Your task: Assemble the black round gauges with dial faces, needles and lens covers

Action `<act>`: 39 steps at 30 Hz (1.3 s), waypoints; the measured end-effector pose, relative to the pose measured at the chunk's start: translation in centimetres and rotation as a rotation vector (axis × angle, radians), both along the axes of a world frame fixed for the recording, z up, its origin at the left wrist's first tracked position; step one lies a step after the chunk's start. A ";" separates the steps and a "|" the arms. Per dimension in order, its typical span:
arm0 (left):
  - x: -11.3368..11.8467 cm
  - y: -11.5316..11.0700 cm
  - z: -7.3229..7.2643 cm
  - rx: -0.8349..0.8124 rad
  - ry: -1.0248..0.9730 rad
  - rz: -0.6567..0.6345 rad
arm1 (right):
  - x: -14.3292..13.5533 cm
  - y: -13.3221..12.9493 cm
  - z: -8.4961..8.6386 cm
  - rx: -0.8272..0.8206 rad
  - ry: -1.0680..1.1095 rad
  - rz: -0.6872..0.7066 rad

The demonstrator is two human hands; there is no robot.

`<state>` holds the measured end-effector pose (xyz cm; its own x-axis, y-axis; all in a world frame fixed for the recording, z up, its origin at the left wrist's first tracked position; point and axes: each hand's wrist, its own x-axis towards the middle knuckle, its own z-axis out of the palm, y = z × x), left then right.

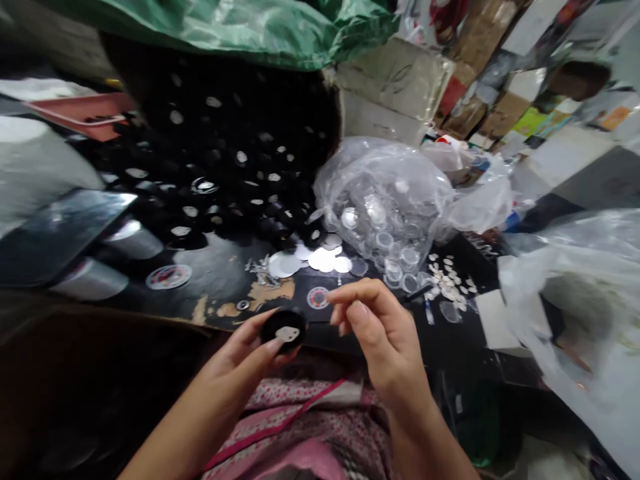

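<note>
My left hand (250, 360) grips a small black round case (271, 325) with a pale metallic plate (288, 334) inside, my thumb at its rim. My right hand (383, 330) is raised beside it, fingers loosely bent and thumb apart, with nothing visible between them. Its index fingertip overlaps the edge of a small printed dial disc (317, 298) on the dark table; whether they touch I cannot tell. Behind lie shiny white discs (325, 259) and a scatter of thin metal slivers (268, 268). A small metal ring (243, 305) sits near the table edge.
A clear bag (385, 180) spills transparent round covers at centre right, beside small off-white pieces (450, 283). A heap of black round parts (225, 167) fills the back. Grey cups (93, 279) and another printed disc (169, 277) stand left; a plastic-wrapped white box (500, 323) sits right.
</note>
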<state>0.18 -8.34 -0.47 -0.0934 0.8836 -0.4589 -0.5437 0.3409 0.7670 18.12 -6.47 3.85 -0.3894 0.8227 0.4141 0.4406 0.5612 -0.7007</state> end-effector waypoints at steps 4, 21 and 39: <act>-0.8 0.9 -2.6 0.041 0.125 -0.158 | -1.0 4.0 -3.4 -0.458 0.117 -0.002; -1.3 2.8 -5.4 0.023 0.146 -0.152 | -3.0 5.6 -7.7 -0.978 0.471 -0.083; -1.8 2.6 -7.7 -0.105 -0.003 -0.075 | -2.1 5.4 -7.2 -0.701 -0.059 0.028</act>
<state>-1.62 -5.78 -8.14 -0.0275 0.8354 -0.5490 -0.5156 0.4586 0.7237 16.05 -1.07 -3.36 -0.4201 0.8773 -0.2320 0.4806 -0.0018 -0.8769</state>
